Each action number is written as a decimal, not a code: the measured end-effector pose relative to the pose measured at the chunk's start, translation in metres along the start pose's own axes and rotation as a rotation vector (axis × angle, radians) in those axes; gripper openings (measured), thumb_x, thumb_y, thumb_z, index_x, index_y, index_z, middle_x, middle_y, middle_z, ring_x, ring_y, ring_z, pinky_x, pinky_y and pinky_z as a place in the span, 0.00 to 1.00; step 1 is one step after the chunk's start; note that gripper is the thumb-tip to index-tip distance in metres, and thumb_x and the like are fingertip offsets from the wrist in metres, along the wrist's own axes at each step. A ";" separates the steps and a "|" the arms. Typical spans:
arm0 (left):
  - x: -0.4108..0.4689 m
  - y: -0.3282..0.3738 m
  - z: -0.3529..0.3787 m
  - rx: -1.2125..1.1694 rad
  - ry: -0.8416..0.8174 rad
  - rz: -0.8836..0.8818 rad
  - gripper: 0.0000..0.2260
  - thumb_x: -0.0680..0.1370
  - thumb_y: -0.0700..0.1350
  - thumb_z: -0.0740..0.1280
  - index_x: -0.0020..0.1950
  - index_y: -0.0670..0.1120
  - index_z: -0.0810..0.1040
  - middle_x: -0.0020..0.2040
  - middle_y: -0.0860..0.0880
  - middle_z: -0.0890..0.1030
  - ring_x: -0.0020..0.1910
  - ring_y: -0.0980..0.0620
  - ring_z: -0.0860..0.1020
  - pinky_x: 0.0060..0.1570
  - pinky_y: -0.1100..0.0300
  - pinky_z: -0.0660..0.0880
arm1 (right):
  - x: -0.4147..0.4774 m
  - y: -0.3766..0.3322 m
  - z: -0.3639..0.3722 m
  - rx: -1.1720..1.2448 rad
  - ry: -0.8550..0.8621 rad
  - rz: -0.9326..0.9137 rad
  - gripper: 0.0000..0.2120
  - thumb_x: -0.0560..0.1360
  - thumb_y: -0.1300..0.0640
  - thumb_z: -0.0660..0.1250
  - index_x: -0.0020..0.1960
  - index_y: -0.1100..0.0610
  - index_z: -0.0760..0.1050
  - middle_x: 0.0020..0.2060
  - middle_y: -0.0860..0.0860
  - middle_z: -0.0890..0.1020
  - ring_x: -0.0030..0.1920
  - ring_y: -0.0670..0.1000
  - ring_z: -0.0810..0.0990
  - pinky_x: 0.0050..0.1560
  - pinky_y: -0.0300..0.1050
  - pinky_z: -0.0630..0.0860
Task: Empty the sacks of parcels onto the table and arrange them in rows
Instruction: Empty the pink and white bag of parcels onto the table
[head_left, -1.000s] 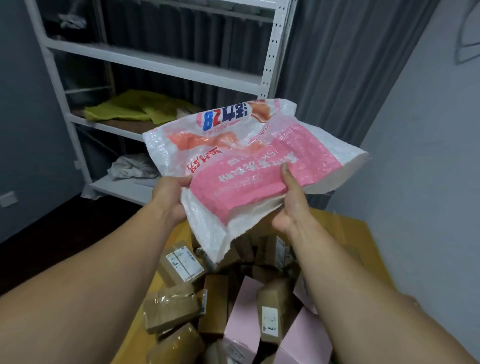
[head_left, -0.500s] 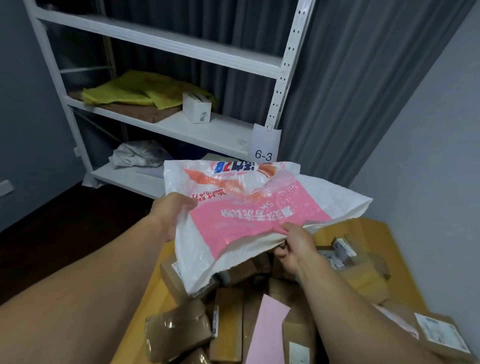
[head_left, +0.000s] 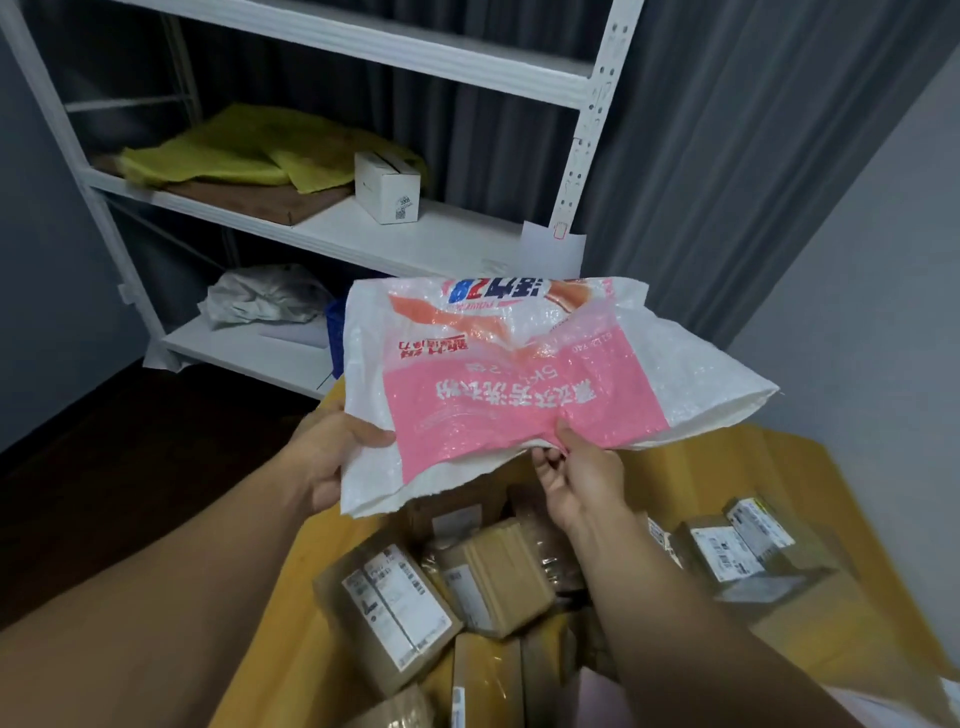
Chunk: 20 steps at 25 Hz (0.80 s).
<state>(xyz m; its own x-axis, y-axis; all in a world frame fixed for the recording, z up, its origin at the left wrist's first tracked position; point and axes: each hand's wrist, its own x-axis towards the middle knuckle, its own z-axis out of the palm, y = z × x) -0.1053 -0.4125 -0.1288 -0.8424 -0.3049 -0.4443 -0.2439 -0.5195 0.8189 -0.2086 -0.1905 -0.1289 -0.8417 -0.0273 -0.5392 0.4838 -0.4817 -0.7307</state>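
A white woven sack (head_left: 509, 384) with pink and orange print hangs flat and limp above the yellow table (head_left: 810, 483). My left hand (head_left: 332, 457) grips its left edge, thumb on top. My right hand (head_left: 576, 473) pinches its lower edge near the middle. Below the sack lies a loose heap of brown cardboard parcels (head_left: 493, 577) with white labels. A labelled parcel (head_left: 395, 597) lies at the heap's left, and two more parcels (head_left: 737, 540) sit apart on the right.
A white metal shelf rack (head_left: 363, 228) stands beyond the table, holding yellow bags (head_left: 244, 150), a small white box (head_left: 387, 187) and crumpled grey wrapping (head_left: 265, 296). Dark curtains hang behind it. A grey wall runs along the right. Dark floor lies to the left.
The sack has come down from chest height to just above the parcel heap. My view has tilted downward, showing more of the table and the parcels on the right.
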 end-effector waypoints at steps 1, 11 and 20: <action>0.010 0.002 0.002 0.017 0.120 0.050 0.26 0.70 0.24 0.68 0.64 0.44 0.76 0.58 0.39 0.82 0.54 0.35 0.82 0.52 0.38 0.79 | 0.005 0.004 0.004 0.005 -0.009 0.005 0.09 0.77 0.65 0.72 0.57 0.64 0.78 0.39 0.55 0.80 0.28 0.46 0.74 0.29 0.41 0.80; 0.089 0.075 0.027 0.060 0.263 0.364 0.43 0.65 0.41 0.81 0.77 0.47 0.65 0.65 0.46 0.79 0.53 0.43 0.83 0.53 0.43 0.81 | 0.054 -0.013 0.077 0.085 -0.051 -0.069 0.12 0.76 0.60 0.73 0.57 0.54 0.76 0.43 0.50 0.80 0.28 0.43 0.71 0.28 0.35 0.73; 0.112 0.110 0.029 -0.276 0.035 0.337 0.14 0.70 0.37 0.58 0.52 0.40 0.77 0.44 0.42 0.79 0.37 0.42 0.80 0.41 0.52 0.80 | 0.084 -0.023 0.139 0.155 -0.079 -0.144 0.06 0.78 0.62 0.71 0.52 0.57 0.75 0.40 0.52 0.78 0.26 0.43 0.72 0.29 0.36 0.76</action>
<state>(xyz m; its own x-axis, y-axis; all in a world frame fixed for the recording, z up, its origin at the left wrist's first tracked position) -0.2405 -0.4805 -0.0777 -0.8348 -0.5186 -0.1850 0.1832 -0.5785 0.7948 -0.3233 -0.3031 -0.0993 -0.9188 -0.0141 -0.3946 0.3193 -0.6143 -0.7215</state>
